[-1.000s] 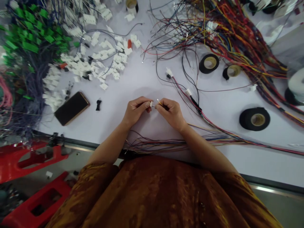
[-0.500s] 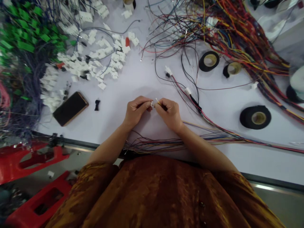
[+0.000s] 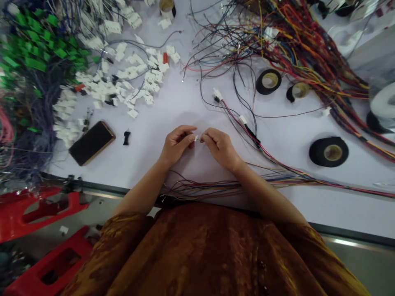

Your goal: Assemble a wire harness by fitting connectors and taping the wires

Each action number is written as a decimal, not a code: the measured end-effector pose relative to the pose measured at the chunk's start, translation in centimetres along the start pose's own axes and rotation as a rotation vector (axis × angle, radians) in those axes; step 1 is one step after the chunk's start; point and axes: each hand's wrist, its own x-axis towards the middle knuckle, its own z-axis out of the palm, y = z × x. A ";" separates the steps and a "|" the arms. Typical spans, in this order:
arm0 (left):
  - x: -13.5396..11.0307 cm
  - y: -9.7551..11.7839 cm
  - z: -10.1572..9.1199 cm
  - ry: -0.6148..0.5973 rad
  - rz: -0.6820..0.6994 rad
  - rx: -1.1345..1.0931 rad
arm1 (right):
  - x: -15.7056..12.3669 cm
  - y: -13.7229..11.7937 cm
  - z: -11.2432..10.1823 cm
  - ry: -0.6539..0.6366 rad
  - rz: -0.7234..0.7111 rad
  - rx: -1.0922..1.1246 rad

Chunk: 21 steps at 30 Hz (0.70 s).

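My left hand (image 3: pixel 179 144) pinches a small white connector (image 3: pixel 196 138) between thumb and fingers above the table. Facing it, my right hand (image 3: pixel 219 147) is closed on a thin dark wire (image 3: pixel 199 140) whose end meets the connector; whether it is seated inside I cannot tell. Below both hands, a bundle of loose coloured wires (image 3: pixel 210 187) runs along the table's front edge and passes under my right forearm. Right of my right hand lies a taped cable (image 3: pixel 254 135) with a white plug (image 3: pixel 217 93) at its upper end.
White connectors (image 3: pixel 129 72) are heaped at the upper left, beside green-tagged wires (image 3: pixel 37 49). A phone (image 3: pixel 91 143) and a small black part (image 3: pixel 126 137) lie left of my hands. Black tape rolls (image 3: pixel 329 152) and a thick wire bundle (image 3: pixel 296 45) occupy the right side.
The yellow wire with a metal tip at my right fingers no longer shows. A dark wire now spans from my right fingers to the connector.
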 end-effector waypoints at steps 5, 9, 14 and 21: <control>0.0 0.1 -0.7 -0.054 0.013 0.065 | 0.2 0.1 0.1 -0.053 0.032 -0.014; 0.1 0.1 -0.6 -0.063 0.001 0.045 | 0.2 0.1 -0.1 0.027 0.099 0.095; 0.2 -0.6 -0.7 -0.035 -0.074 -0.039 | 0.4 -0.2 -0.7 -0.055 0.013 0.099; 0.2 -0.3 -0.7 -0.056 -0.113 -0.113 | 0.7 -0.2 -1.1 -0.195 -0.041 0.092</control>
